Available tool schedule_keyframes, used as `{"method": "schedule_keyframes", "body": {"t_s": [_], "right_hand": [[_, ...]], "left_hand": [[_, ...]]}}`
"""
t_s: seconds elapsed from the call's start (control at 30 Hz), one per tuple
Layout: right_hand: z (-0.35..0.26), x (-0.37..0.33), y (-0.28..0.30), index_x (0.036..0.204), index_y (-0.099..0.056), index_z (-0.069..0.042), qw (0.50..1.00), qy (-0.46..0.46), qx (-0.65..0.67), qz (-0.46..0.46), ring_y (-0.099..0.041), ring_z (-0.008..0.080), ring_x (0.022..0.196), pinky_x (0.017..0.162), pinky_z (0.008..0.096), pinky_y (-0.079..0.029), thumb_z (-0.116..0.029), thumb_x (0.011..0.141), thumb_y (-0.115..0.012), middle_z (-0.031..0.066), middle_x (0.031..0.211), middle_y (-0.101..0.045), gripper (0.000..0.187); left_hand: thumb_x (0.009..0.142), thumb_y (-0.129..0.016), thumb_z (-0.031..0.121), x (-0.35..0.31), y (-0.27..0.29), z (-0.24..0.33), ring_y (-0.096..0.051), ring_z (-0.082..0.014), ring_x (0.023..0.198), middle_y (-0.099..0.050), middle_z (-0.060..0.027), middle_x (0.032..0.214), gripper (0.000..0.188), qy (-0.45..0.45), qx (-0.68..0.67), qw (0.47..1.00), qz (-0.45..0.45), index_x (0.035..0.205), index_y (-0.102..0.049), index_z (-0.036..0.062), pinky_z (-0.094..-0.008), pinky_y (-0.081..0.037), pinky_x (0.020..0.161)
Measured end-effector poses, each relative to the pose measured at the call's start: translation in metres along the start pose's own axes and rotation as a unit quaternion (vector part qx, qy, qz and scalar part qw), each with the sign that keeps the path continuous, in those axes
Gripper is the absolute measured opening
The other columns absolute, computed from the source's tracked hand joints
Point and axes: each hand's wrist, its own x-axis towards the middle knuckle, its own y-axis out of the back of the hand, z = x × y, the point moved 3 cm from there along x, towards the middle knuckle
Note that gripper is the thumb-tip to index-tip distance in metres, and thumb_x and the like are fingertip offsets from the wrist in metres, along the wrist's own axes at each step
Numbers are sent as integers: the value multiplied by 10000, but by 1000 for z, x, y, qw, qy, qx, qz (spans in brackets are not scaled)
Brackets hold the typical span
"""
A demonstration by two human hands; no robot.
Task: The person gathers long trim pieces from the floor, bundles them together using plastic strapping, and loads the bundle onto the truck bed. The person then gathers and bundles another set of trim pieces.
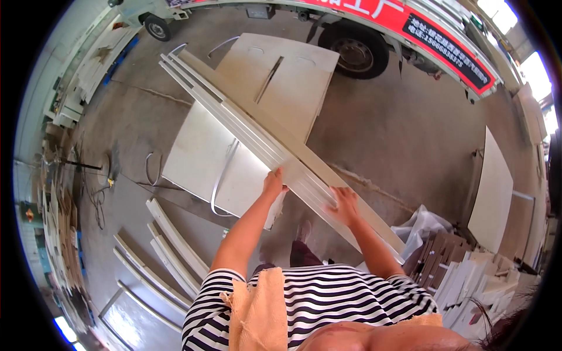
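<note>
A stack of long, narrow white boards (257, 137) runs slantwise from the upper left toward my right side, over larger flat panels. My left hand (273, 185) is closed on the near edge of the strips, with a finger lying along the top. Farther down the stack, my right hand (346, 206) rests on the boards with its fingers apart and the thumb slightly blurred. Along the far side lies a beige board (345, 190). The broad off-white panel (205, 149) underneath carries a loose, curved pale strap (221, 184).
A truck wheel (354, 51) stands beyond the panels. Several pale strips (175, 245) lie on the floor at the left. At the right are crumpled plastic sheeting (426, 225), stacked brown pieces (436, 257), white offcuts (477, 281) and a leaning white panel (493, 193).
</note>
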Motion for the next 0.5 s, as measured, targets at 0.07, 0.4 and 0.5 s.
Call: {"method": "schedule_keyframes", "body": {"t_s": [0.07, 0.4, 0.5], "right_hand": [[13, 21, 15, 1132, -588, -50, 988, -44, -96, 112, -510, 385, 1142, 988, 502, -347, -212, 775, -675, 169, 1185, -592, 402], [90, 73, 54, 1307, -440, -25, 965, -170, 62, -190, -434, 402, 1219, 1014, 472, -342, -405, 790, -676, 192, 1312, -489, 683], [5, 65, 47, 1404, -288, -2, 981, -5, -160, -105, -424, 387, 1229, 1006, 503, -346, -462, 700, -740, 202, 1341, -450, 955]], "left_hand": [[965, -444, 438, 13, -3, -4, -677, -308, 639, -603, -262, 1002, 597, 41, -52, 998, -16, 1110, -464, -141, -360, -588, 466], [964, -443, 452, 44, -46, 14, -656, -248, 578, -619, -228, 928, 585, 62, -101, 993, -3, 1089, -473, -118, -348, -590, 470], [810, -689, 271, 59, -27, -18, -657, -318, 765, -625, -223, 965, 500, -11, -25, 1000, -6, 1128, -501, -66, -407, -579, 648]]}}
